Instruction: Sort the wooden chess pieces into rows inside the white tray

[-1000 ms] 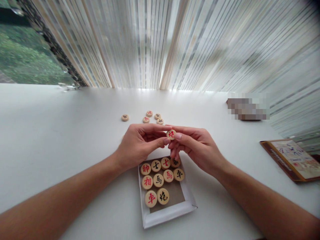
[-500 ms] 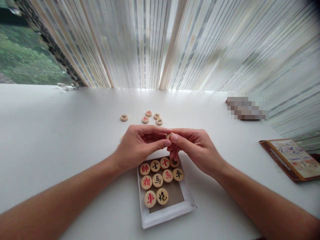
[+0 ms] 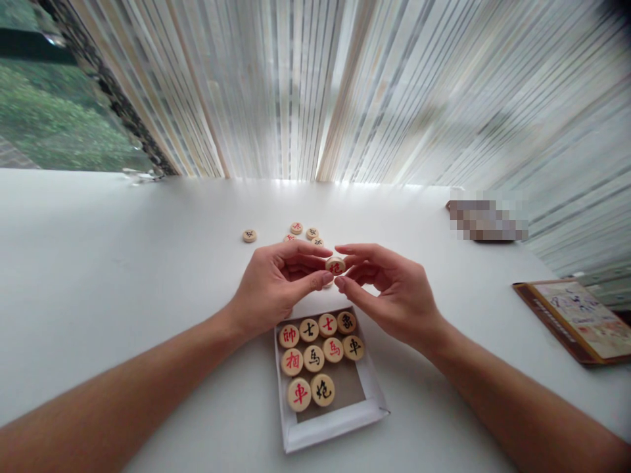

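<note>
Above the far edge of a white box (image 3: 338, 424), my left hand (image 3: 280, 282) pinches a round wooden piece with a red character (image 3: 336, 265) between thumb and fingers. Close to the piece's right side is my right hand (image 3: 389, 282), its thumb and index finger apart. Part of another piece (image 3: 328, 283) shows just below the held one. Inside the box, round pieces with red or black characters lie face up in rows, among them a black-marked piece (image 3: 323, 390) and a red-marked piece (image 3: 299, 394) in the nearest row.
Beyond my hands, several small pieces lie on the white table (image 3: 123, 276), one (image 3: 249, 235) apart on the left. A brown-edged booklet (image 3: 576, 320) lies at the right, with a blurred-out object (image 3: 486, 220) farther back. A striped curtain (image 3: 276, 85) hangs behind the table.
My right hand has opened and moved slightly right, off the piece. The piece now shows its red character more fully in my left hand. The view has shifted slightly.
</note>
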{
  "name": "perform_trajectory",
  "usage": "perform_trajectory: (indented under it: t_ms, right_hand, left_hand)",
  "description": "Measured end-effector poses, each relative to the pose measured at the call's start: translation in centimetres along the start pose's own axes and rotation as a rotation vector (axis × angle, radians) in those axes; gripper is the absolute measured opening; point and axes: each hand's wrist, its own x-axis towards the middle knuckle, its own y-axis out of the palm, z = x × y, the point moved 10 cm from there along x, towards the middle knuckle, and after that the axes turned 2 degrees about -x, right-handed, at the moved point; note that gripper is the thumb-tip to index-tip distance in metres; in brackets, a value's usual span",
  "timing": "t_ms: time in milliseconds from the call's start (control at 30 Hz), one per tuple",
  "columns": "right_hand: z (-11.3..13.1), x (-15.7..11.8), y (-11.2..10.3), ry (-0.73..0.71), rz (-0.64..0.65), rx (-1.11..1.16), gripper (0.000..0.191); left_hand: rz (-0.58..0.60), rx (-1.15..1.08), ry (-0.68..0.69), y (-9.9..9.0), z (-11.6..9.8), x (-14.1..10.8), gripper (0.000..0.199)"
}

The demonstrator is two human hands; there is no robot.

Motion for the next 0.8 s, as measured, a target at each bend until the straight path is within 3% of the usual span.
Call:
perform_trajectory:
  t_ms: [800]
  right_hand:
    - [-0.32,0.34,-0.52,0.024,-0.023,0.031,0.027]
  left_hand:
    - [0.012,-0.026,-0.027,-0.03,0.37,-0.09,0.039]
